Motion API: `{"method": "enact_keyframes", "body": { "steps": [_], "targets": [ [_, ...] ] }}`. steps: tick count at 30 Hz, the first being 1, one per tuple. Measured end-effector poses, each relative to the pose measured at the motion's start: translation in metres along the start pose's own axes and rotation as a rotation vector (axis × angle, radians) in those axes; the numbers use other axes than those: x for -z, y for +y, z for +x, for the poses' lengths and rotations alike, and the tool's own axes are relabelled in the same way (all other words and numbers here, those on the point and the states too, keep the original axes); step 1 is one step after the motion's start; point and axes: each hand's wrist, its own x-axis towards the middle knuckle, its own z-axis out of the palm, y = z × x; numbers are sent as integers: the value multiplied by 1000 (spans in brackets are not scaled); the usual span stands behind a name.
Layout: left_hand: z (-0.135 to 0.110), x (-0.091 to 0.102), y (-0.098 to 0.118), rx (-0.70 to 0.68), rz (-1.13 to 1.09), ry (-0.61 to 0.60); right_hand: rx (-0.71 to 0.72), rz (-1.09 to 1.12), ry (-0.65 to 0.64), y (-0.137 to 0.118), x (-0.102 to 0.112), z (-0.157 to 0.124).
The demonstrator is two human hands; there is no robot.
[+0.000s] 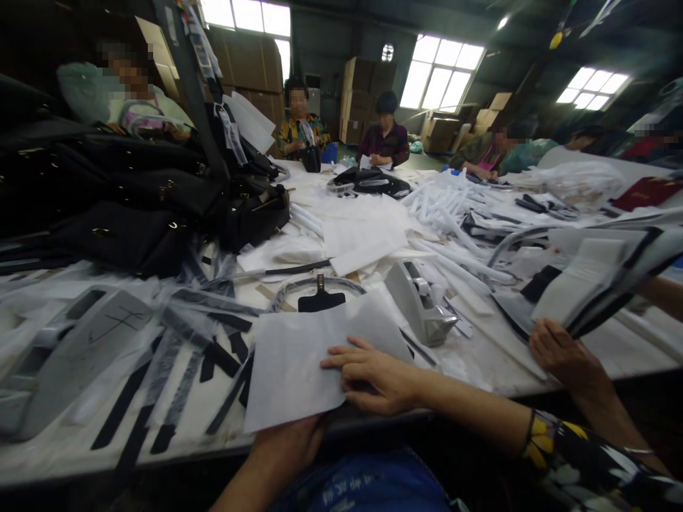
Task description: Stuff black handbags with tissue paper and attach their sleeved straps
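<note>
My left hand comes up from the bottom edge and grips the near edge of a white sheet lying on the table's front. Its fingers are tucked under the sheet. My right hand is out of view. A co-worker in a floral sleeve sits at my right. One of that person's hands lies flat and open on the same sheet. The other hand holds up a stack of white and black flat pieces.
A grey tape dispenser stands just past the sheet. Black straps in clear sleeves lie to the left, black handbags are piled at far left, and white rolled tubes cover the middle. Several other people sit at the far side.
</note>
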Motion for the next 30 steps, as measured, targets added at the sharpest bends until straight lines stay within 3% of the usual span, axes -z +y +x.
{"method": "enact_keyframes", "body": {
  "steps": [4,9,13,17,19,22,26,30],
  "targets": [
    [9,5,1,-4,-80,-88,-41,15,69,8,-7,-1],
    [10,13,4,-34,-2,-16,29,-38,65,15,-13,-2],
    [15,53,20,-74,-155,93,46,-68,106,19,-20,-3],
    [53,91,27,-52,-264,98,66,-76,146,21,-24,-2],
    [74,87,16,-5,-263,29,73,-58,164,22,-23,-2],
    [88,54,-9,26,-221,-74,63,45,197,23,-18,-3],
    [69,15,-30,69,-222,-75,-56,247,423,29,-17,-4],
    [54,10,-29,111,-291,-73,-52,183,509,38,-29,-2]
  ]
}}
